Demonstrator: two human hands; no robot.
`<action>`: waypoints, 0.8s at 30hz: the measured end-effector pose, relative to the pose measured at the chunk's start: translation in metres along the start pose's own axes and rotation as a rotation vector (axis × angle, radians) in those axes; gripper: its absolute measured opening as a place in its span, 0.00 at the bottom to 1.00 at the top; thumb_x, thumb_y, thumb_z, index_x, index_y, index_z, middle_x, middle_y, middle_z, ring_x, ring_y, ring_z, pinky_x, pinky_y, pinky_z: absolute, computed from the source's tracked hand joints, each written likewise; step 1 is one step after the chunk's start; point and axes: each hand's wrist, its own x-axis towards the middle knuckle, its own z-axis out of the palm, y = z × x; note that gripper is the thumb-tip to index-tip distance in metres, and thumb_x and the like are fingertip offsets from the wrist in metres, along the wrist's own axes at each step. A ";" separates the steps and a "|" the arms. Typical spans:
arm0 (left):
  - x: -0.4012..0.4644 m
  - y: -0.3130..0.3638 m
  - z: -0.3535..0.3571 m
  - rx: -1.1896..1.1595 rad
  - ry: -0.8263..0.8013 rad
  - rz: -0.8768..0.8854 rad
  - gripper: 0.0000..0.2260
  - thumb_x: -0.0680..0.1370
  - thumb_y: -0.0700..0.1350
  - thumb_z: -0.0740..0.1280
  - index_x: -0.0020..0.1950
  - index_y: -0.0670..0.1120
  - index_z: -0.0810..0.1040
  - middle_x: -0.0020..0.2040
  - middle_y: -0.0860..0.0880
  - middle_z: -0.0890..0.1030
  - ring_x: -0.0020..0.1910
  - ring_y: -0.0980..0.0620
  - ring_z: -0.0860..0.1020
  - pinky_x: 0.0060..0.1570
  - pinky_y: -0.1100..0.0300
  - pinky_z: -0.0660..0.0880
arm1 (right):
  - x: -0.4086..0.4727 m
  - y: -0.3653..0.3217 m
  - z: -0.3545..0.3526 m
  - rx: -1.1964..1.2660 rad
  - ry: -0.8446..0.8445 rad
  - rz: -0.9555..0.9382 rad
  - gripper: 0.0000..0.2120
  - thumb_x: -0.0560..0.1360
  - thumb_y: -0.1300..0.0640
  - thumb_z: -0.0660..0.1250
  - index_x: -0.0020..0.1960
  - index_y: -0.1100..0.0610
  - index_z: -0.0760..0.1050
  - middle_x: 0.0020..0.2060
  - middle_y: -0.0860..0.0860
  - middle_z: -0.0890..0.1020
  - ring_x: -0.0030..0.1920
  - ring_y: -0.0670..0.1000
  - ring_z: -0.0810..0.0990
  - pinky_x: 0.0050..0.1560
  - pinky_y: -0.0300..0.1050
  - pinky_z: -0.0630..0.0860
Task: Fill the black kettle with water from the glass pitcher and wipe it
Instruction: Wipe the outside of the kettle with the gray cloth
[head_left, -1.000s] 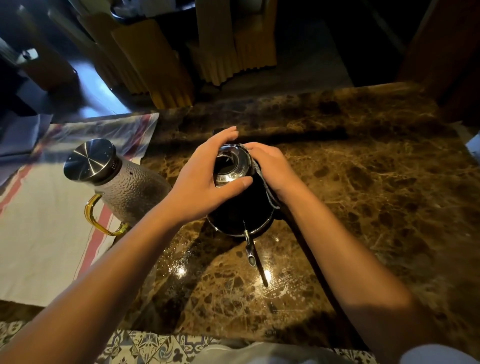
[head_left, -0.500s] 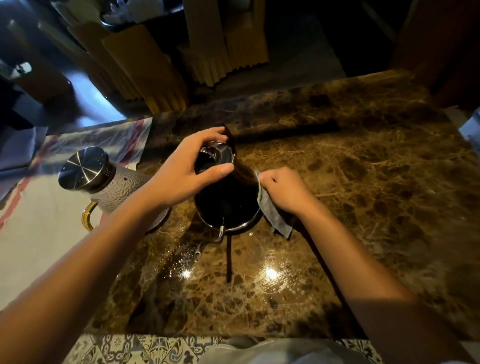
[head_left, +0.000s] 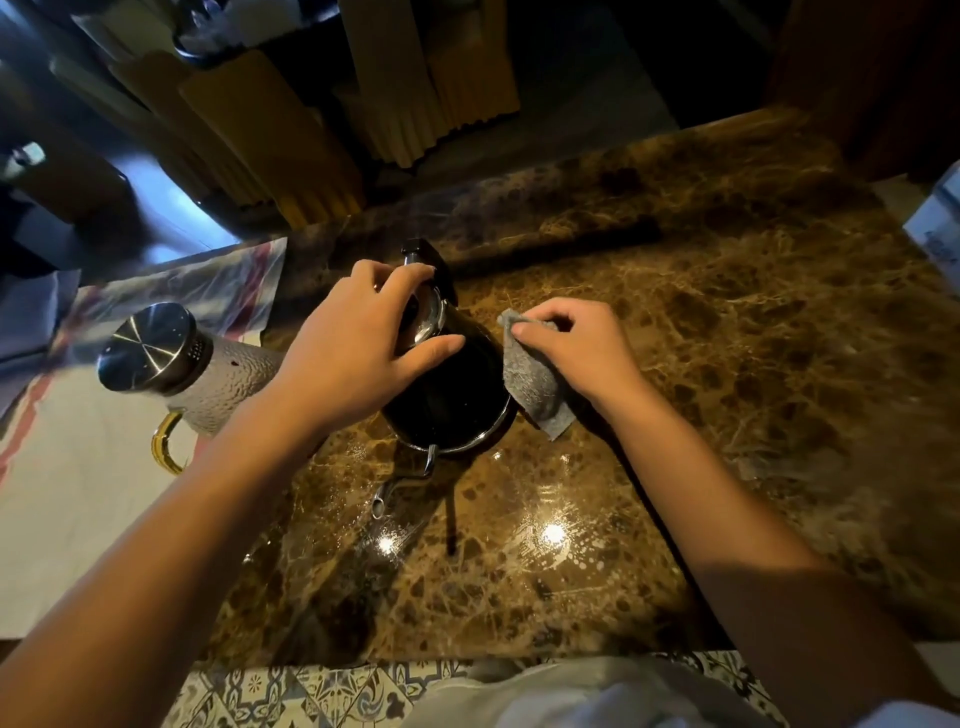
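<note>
The wiping step looks underway: on the tabletop (head_left: 675, 364) the left hand (head_left: 358, 348) grips the black kettle (head_left: 452, 395) at its top while the right hand (head_left: 576, 348) pinches a grey cloth (head_left: 530, 384) against its side. Next, probably wiping around the body. The pitcher (head_left: 208, 369) stands just left.

Black kettle (head_left: 447, 400), grey cloth (head_left: 530, 387), brown veined marble counter (head_left: 727, 338), red-striped white towel (head_left: 78, 493), gold-handled pitcher (head_left: 218, 379)

My brown marble desk (head_left: 727, 364) carries the black kettle (head_left: 452, 400); my textured glass pitcher (head_left: 208, 374) sits on the red-striped white cloth (head_left: 78, 493).
</note>
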 end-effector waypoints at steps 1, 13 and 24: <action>0.000 -0.001 0.001 0.012 0.010 0.000 0.36 0.75 0.70 0.61 0.79 0.56 0.61 0.73 0.45 0.69 0.69 0.43 0.72 0.62 0.50 0.76 | -0.001 0.000 0.007 -0.002 -0.020 -0.012 0.04 0.74 0.55 0.76 0.49 0.52 0.86 0.46 0.45 0.87 0.49 0.46 0.85 0.52 0.46 0.81; 0.000 -0.003 0.011 -0.026 0.081 0.007 0.33 0.77 0.68 0.64 0.79 0.54 0.63 0.71 0.44 0.69 0.68 0.44 0.70 0.59 0.55 0.71 | -0.091 0.050 0.065 -0.289 0.085 -0.523 0.04 0.76 0.64 0.72 0.49 0.58 0.84 0.48 0.51 0.80 0.49 0.52 0.81 0.46 0.49 0.79; 0.000 -0.006 0.011 -0.058 0.072 0.016 0.33 0.77 0.66 0.66 0.79 0.54 0.63 0.71 0.45 0.69 0.68 0.45 0.69 0.57 0.56 0.70 | -0.077 0.041 0.040 -0.499 -0.065 -0.297 0.06 0.73 0.57 0.75 0.48 0.48 0.81 0.47 0.46 0.81 0.53 0.52 0.78 0.53 0.52 0.76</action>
